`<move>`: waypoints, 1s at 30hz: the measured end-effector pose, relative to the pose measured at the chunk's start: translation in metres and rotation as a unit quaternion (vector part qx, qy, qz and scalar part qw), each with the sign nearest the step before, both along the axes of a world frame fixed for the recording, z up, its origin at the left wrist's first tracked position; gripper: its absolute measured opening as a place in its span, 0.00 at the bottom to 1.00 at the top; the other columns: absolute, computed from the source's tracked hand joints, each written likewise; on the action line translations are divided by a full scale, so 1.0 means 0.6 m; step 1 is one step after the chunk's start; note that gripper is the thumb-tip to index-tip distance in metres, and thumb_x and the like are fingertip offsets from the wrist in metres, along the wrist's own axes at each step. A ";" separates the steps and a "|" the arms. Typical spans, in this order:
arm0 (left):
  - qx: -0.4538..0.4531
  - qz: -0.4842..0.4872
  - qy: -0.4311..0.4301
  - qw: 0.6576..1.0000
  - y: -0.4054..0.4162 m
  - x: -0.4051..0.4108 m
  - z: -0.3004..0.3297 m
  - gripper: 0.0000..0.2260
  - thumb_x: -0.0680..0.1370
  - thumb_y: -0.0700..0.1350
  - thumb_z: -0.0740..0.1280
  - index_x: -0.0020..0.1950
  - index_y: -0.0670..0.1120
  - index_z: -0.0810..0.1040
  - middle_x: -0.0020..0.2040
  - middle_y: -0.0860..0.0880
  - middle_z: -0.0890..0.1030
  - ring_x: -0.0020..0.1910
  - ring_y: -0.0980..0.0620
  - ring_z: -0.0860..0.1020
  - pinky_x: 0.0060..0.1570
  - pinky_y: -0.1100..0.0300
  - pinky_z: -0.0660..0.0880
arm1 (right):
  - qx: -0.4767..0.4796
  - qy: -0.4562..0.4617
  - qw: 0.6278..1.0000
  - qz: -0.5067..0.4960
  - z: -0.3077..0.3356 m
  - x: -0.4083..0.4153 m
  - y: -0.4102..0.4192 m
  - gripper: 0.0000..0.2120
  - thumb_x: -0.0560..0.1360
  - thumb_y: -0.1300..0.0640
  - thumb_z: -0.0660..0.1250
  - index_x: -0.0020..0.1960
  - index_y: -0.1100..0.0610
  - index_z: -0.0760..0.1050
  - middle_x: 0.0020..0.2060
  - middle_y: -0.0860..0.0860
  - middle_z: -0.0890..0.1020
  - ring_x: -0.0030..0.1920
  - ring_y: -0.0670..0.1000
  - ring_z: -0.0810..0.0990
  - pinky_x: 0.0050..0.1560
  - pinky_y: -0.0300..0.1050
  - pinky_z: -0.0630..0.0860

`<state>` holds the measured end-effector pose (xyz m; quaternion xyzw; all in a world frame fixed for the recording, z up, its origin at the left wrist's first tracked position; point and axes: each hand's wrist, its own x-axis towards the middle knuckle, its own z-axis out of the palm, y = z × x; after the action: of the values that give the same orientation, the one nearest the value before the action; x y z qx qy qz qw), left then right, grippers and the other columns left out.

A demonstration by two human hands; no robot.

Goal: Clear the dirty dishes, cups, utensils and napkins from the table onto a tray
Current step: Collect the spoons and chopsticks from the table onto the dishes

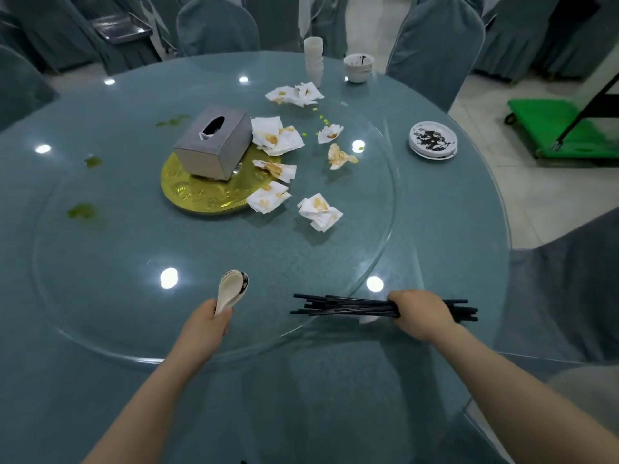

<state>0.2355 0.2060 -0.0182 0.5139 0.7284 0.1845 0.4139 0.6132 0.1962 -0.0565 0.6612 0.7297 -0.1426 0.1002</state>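
From the head camera, we hold a stack of white ceramic soup spoons [231,289] in our left hand [209,324], fingers curled tight around the handles, the bowls pointing up and away from us, long axis tilted slightly to the right, above the near edge of the glass turntable [100,296]. Our right hand [420,313] is closed in a fist around a bundle of black chopsticks [341,306], which lies nearly level, long axis running left to right, ends sticking out on both sides of the fist, low over the turntable's near right rim. Both forearms reach forward from the bottom of the frame, bare, wrists roughly straight.

Farther out on the turntable we see crumpled, orange-stained napkins [320,212] scattered beside a grey tissue box [214,142] that sits on a gold round plate [201,195]. A stack of white cups [313,60] and a stained bowl [358,68] stand at the far side; stained stacked saucers [433,139] rest on the table [452,212] at right, outside the turntable. Covered chairs [435,45] ring the table.
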 end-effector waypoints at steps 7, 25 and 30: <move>0.011 -0.033 -0.052 0.998 -0.028 -0.028 0.025 0.05 0.80 0.41 0.58 0.45 0.42 0.69 0.32 0.47 0.77 0.29 0.48 0.71 0.35 0.57 0.69 | 0.002 0.180 0.968 -0.177 0.035 -0.079 -0.082 0.12 0.71 0.48 0.69 0.33 0.49 0.69 0.29 0.47 0.76 0.33 0.50 0.75 0.29 0.41 0.65; 0.062 -0.289 -0.155 0.943 -0.165 -0.004 0.101 0.13 0.82 0.51 0.54 0.44 0.51 0.75 0.29 0.52 0.70 0.28 0.53 0.68 0.31 0.58 0.64 | 0.125 0.613 0.548 -0.555 0.195 -0.332 -0.347 0.12 0.71 0.62 0.72 0.37 0.56 0.69 0.21 0.48 0.69 0.21 0.46 0.65 0.23 0.38 0.64; 0.082 -0.371 -0.159 0.911 -0.252 0.053 0.136 0.13 0.81 0.50 0.56 0.48 0.42 0.72 0.31 0.51 0.72 0.27 0.54 0.67 0.30 0.59 0.64 | 0.157 0.630 0.505 -0.568 0.249 -0.333 -0.423 0.11 0.72 0.63 0.70 0.37 0.56 0.69 0.22 0.48 0.69 0.21 0.46 0.64 0.22 0.37 0.64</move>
<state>0.2671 0.0550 0.0632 0.7431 0.3918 0.1563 0.5195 0.4132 -0.0579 0.0931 0.6744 0.0784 -0.4308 -0.5945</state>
